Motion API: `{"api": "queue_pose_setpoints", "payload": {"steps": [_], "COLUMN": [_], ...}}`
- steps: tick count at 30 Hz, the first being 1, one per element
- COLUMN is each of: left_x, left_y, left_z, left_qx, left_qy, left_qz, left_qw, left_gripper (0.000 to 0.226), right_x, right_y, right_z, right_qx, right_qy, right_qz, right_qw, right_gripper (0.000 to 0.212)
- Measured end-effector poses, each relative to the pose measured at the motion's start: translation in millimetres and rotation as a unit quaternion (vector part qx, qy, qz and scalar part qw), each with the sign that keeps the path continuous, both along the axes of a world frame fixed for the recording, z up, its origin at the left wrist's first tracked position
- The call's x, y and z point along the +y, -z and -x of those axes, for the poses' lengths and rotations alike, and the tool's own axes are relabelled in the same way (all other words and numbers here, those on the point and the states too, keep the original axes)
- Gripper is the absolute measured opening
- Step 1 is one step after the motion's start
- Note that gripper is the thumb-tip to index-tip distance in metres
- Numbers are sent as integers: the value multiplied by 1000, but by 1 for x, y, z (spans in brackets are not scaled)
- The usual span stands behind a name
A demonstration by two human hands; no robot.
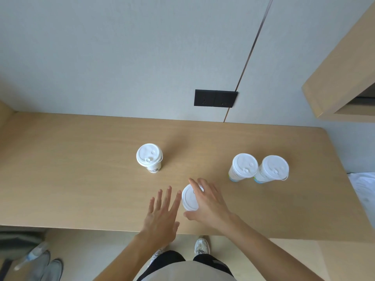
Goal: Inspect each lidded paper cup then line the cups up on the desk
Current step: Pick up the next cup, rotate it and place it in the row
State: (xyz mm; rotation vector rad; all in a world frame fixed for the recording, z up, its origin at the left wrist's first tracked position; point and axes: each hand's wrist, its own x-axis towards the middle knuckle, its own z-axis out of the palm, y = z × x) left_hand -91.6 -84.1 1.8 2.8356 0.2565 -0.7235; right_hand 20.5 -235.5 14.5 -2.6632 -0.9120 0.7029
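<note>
Several white lidded paper cups are over the wooden desk (81, 169). One cup (149, 157) stands upright at the middle. Two more cups (243, 166) (273, 168) stand side by side, touching, at the right. The nearest cup (188, 198) is close to the front edge, and my right hand (209, 201) wraps around it from the right, fingers over the lid's far rim and thumb below. My left hand (162, 213) is flat with fingers spread, just left of that cup, holding nothing.
A black double wall socket (215, 98) sits on the grey wall behind the desk. A wooden shelf unit (341, 74) overhangs at the upper right. Below the front edge are my shoes (201, 247), a plastic bottle (32, 255) and another pair of shoes (48, 268).
</note>
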Motion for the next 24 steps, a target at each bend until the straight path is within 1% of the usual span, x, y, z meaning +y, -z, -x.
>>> {"api": "queue_pose_setpoints", "payload": {"steps": [1,2,3,4,5,7,9,11,12,13,14,16,17,19,21,22,24], "left_x": [1,1,2,4,6,8,6,2,-2,-7,-13,-26,-32,-38,-40,-41,-44], "left_y": [0,-5,-5,-6,-8,-14,-15,-3,1,4,4,1,-1,-3,3,5,10], "left_z": [-1,-1,-1,-2,-3,-10,-22,-39,-50,-59,-67,-75,-77,-76,-77,-79,-82], "left_qx": [-21,-30,-60,-40,-39,-66,-58,-29,-18,-12,-6,2,6,14,20,21,20], "left_qy": [-2,-9,-7,-39,-83,-181,-242,-270,-307,-353,-397,-461,-478,-500,-510,-518,-545], "left_qz": [-3,9,10,38,75,128,174,196,195,191,180,169,164,151,141,145,164], "left_qw": [1000,999,998,998,993,973,953,942,931,916,900,871,863,853,848,843,822], "left_gripper": [115,104,88,73,63,55,59,57,55,56,62,80,86,88,88,89,91], "right_x": [-1,-1,-2,-2,-3,-5,-3,5,10,16,22,26,27,29,30,30,31], "right_y": [-1,-2,-3,-2,-1,-3,-9,-12,-10,-3,9,27,29,24,27,32,39], "right_z": [2,3,3,4,4,4,1,-4,-9,-13,-19,-26,-28,-26,-24,-25,-27], "right_qx": [6,17,27,36,53,78,116,113,88,64,93,80,71,42,36,44,51], "right_qy": [1,5,14,28,40,79,145,190,225,280,314,301,282,274,269,277,277], "right_qz": [-2,-8,-18,-27,-35,-64,-102,-94,-90,-97,-109,-85,-64,-43,-27,-38,-42], "right_qw": [1000,1000,999,999,997,992,977,971,966,953,938,947,955,960,962,959,959], "right_gripper": [115,117,119,119,119,117,103,83,75,67,62,57,58,55,56,54,53]}}
